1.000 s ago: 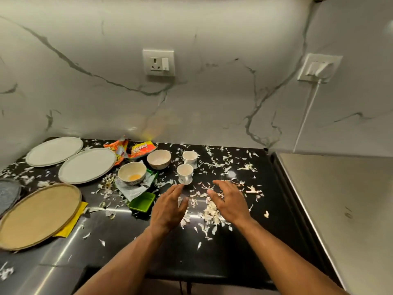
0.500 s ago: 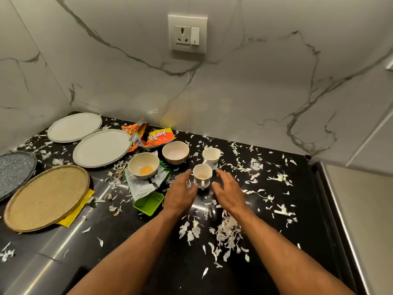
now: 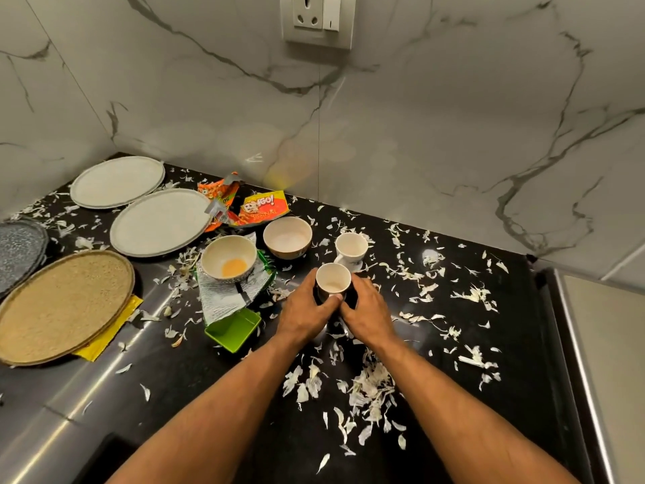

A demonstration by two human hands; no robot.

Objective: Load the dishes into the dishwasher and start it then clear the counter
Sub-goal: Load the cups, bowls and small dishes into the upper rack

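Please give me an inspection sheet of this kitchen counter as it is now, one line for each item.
Surface: black counter, strewn with white peel scraps.
Job's things: near cup held by both hands; second cup behind it; bowl with yellow residue; plain bowl; two white plates; tan plate; grey plate at the left edge.
Clutter: orange snack wrappers, printed wrapper under the bowl, green tray, yellow sheet under the tan plate.
Grippers: left hand and right hand both wrap the near cup.
Cables: nothing seen.
Surroundings: marble wall, wall socket.
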